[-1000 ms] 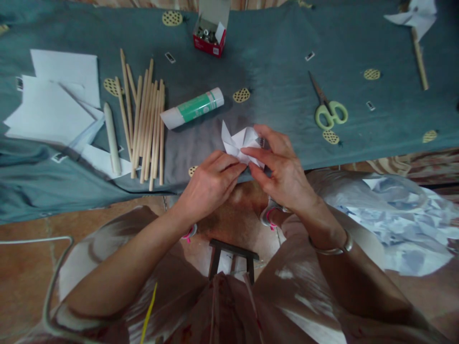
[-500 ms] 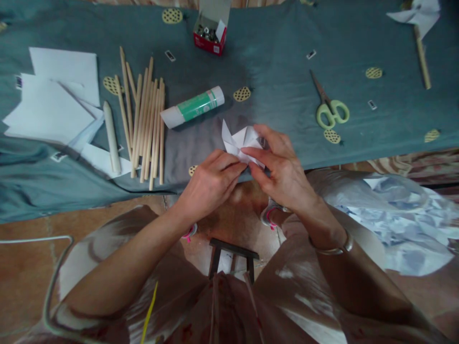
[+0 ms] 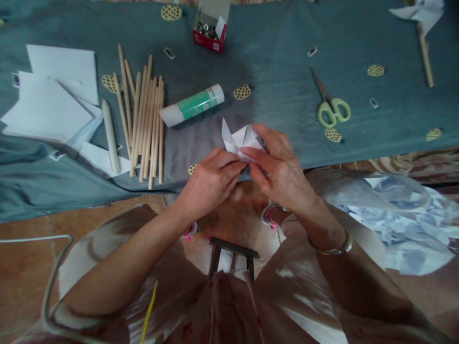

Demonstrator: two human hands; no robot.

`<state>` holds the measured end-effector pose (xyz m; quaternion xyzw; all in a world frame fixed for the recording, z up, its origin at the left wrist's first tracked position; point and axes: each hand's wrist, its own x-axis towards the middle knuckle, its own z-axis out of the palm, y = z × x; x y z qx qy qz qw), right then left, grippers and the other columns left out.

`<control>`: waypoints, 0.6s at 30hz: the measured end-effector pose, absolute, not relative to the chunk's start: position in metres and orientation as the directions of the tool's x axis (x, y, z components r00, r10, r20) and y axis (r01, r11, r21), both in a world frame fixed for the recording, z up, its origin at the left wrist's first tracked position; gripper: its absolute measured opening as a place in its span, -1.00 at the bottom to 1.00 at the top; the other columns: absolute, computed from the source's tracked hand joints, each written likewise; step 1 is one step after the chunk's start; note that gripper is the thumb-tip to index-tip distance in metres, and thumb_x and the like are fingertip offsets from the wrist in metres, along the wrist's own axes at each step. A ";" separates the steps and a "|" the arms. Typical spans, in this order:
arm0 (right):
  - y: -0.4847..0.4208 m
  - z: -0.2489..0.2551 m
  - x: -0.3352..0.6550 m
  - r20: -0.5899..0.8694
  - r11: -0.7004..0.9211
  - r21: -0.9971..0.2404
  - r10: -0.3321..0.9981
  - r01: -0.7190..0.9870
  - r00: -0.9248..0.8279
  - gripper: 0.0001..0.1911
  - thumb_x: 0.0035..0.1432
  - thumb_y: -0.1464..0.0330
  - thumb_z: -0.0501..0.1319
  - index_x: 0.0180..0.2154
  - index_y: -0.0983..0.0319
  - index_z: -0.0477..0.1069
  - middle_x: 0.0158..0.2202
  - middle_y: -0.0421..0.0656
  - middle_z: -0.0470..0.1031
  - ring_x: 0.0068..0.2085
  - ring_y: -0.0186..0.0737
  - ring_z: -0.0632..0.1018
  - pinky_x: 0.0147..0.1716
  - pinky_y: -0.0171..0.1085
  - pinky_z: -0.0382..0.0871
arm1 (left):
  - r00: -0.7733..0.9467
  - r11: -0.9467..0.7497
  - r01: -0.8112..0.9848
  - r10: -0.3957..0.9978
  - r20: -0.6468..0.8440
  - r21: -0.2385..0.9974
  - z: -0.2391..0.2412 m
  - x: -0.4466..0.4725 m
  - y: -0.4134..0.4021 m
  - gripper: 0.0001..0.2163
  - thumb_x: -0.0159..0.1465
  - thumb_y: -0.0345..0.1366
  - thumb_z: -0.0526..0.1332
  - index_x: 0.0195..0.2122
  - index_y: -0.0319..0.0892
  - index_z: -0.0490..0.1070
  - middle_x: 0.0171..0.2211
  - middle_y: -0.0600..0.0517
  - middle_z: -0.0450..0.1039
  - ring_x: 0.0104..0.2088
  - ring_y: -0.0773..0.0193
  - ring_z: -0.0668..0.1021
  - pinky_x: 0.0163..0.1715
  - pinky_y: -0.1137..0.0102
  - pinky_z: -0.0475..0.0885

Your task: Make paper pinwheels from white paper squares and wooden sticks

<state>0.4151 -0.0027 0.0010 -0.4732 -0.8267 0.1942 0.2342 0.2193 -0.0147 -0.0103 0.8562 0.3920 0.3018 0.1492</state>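
A white paper pinwheel [image 3: 245, 136] is held between my two hands at the front edge of the table. My left hand [image 3: 214, 180] pinches its lower left side, fingers closed. With its fingers wrapped about the right side, my right hand [image 3: 281, 165] presses the index fingertip close to the pinwheel's centre. One folded point sticks up at the upper left; the lower part is hidden behind my fingers. Just beyond lies a glue stick [image 3: 193, 105] with a green label.
Several wooden sticks [image 3: 146, 124] and white paper sheets [image 3: 50, 107] lie left, beside a pale pointed tool [image 3: 110, 136]. A red box [image 3: 208, 40] of small metal pieces stands behind. Scissors [image 3: 332, 107] and a finished pinwheel on a stick [image 3: 423, 38] lie right. A bag of paper scraps [image 3: 405, 220] sits lower right.
Almost nothing differs. Both hands keep hold of the paper pinwheel in nearly the same place, and the view has shifted very slightly.
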 end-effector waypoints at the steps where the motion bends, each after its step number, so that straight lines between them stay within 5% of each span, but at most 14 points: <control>1: -0.003 0.001 0.415 0.201 0.480 -0.539 0.871 0.692 -0.448 -0.68 0.24 0.41 0.16 0.00 0.04 0.47 0.34 -0.19 0.25 0.32 0.09 0.28 0.28 0.22 0.24 | 0.513 -0.649 0.581 0.761 0.397 0.492 -0.010 0.219 -0.015 -0.81 0.40 -0.38 0.12 -0.11 -0.26 0.52 -0.21 -0.11 0.55 -0.21 0.20 0.53 -0.21 0.29 0.52; 12: -0.008 0.003 0.405 0.200 0.504 -0.482 0.860 0.717 -0.470 -0.69 0.18 0.46 0.17 -0.04 0.12 0.45 0.37 -0.10 0.18 0.39 0.08 0.16 0.33 0.18 0.18 | 0.509 -0.628 0.557 0.775 0.374 0.544 -0.008 0.218 -0.015 -0.81 0.39 -0.36 0.13 -0.10 -0.22 0.53 -0.22 -0.10 0.56 -0.19 0.19 0.55 -0.19 0.26 0.53; 18: -0.009 -0.003 0.404 0.201 0.485 -0.534 0.869 0.693 -0.453 -0.64 0.16 0.44 0.17 0.01 0.10 0.43 0.39 -0.15 0.14 0.43 0.11 0.08 0.34 0.24 0.09 | 0.365 -0.496 0.517 0.865 0.344 0.698 0.001 0.210 -0.011 -0.83 0.36 -0.28 0.20 -0.20 -0.18 0.57 -0.28 -0.03 0.58 -0.25 0.25 0.59 -0.17 0.31 0.51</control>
